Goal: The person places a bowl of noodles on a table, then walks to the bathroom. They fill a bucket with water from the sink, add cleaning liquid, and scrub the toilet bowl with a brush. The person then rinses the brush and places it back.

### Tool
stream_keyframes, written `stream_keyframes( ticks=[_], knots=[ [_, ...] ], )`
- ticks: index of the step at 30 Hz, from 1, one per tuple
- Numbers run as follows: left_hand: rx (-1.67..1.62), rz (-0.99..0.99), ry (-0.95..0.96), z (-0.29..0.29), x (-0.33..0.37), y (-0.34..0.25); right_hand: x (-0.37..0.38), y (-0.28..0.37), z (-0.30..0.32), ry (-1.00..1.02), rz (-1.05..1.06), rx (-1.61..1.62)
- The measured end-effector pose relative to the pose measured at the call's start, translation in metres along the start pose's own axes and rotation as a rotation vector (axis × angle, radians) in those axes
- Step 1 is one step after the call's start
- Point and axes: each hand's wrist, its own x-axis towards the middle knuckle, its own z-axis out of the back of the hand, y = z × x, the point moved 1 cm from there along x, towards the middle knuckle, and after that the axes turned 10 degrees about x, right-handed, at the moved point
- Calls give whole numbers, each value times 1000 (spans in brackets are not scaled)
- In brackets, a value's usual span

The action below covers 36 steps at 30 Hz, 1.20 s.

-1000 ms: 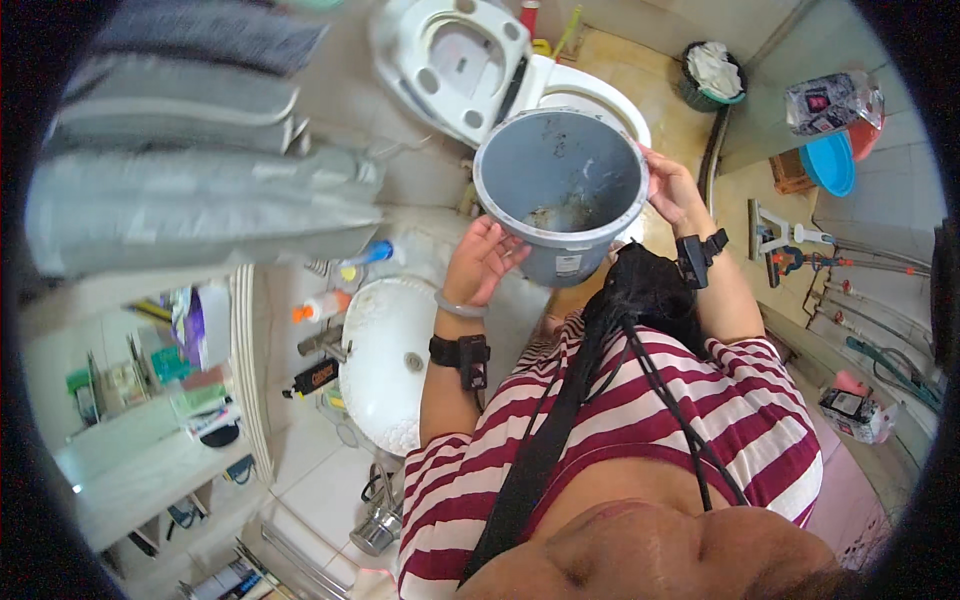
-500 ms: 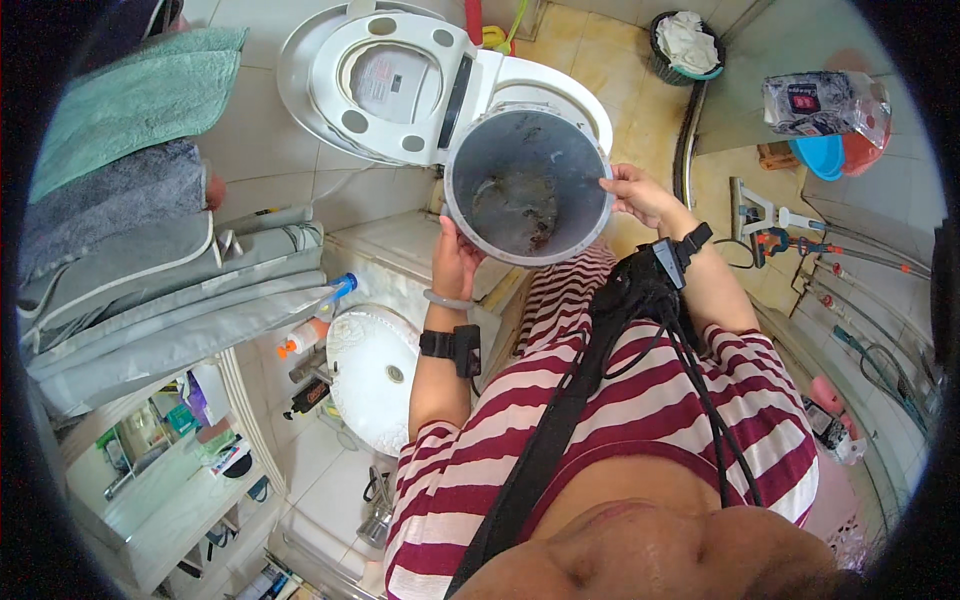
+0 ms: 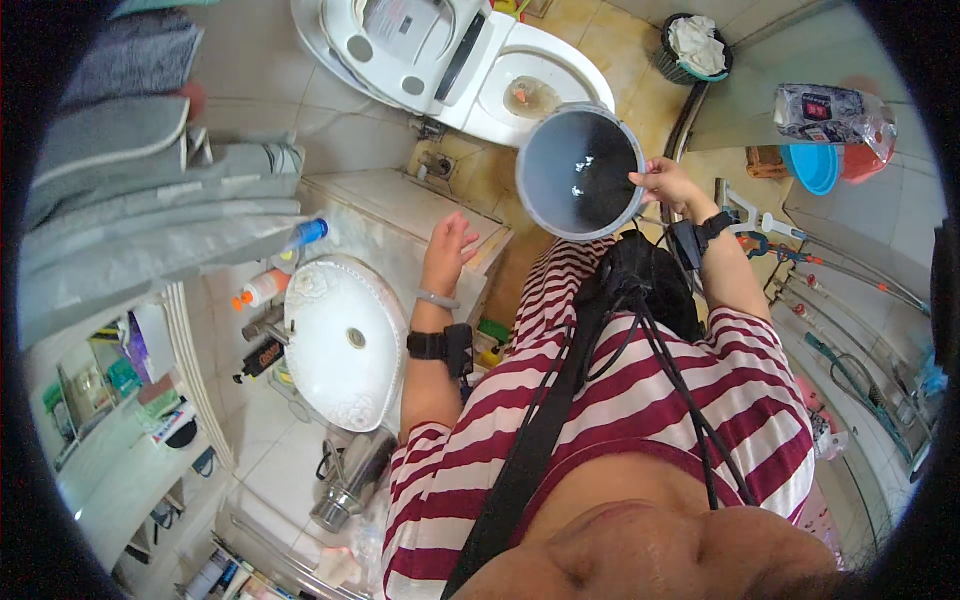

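Note:
A round grey bucket (image 3: 548,172) hangs in front of my body, its mouth facing up. My right hand (image 3: 668,186) grips the rim on its right side. Dark liquid with bright glints lies inside, toward the right of the bottom. Away from the bucket, my left hand (image 3: 448,252) is held up with its fingers apart and nothing in it, nearest the ledge and the washbasin (image 3: 335,380). Just beyond the bucket is the white toilet (image 3: 580,68), seat and lid raised. Cloudy brownish water with an orange-brown bit (image 3: 521,96) shows in its bowl.
Towels (image 3: 130,60) and a grey curtain (image 3: 150,240) hang at the left. On the basin's edge stand an orange-and-white bottle (image 3: 262,288) and a steel kettle-like vessel (image 3: 345,490). A basket with white cloth (image 3: 697,48), a blue basin (image 3: 815,168) and a mop (image 3: 750,215) are at the right.
My left hand has let go of the bucket and moved down and away. My right hand has carried the bucket rightward, uncovering the toilet bowl. The whole view has shifted slightly.

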Motion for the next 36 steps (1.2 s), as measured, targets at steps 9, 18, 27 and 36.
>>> stream_keyframes(
  ticks=[9,18,27,36],
  knots=[
    [-133,88,-132,23,-89,93,42,-64,29,-96,-96,-267],
    [-295,294,-308,-18,-146,167,189,-213,54,30,-335,-304],
    [-424,427,-470,-59,-182,229,240,-252,53,33,-653,-273],
    [-715,378,-520,-86,-217,271,203,-199,15,41,-562,-88]
  ],
)
